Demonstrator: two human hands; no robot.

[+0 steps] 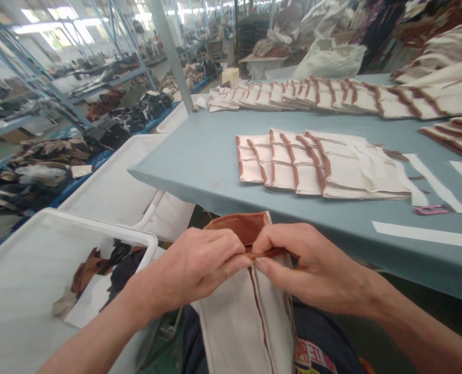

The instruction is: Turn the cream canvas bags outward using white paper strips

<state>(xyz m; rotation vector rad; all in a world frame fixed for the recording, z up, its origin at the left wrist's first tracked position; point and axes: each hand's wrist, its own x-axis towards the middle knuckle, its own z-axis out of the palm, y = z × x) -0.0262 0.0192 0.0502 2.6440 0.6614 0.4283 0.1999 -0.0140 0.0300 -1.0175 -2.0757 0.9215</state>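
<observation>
A cream fabric piece with brown trim (234, 324) lies over my lap, its brown inner side showing at the top. My left hand (211, 257) pinches its brown-edged seam from the left. From the right, my right hand (293, 259) pinches the same edge, thumb and finger close to the left fingertips. A brown seam runs down the middle of the fabric below both hands. What lies between the fingertips is mostly hidden.
The blue-green table (192, 161) bears a stack of similar cream pieces (283, 161), white strips (429, 234) and a pink thread snipper (431, 210). A long row of pieces (332, 96) lies behind. White bins (16, 291) with scraps stand at left.
</observation>
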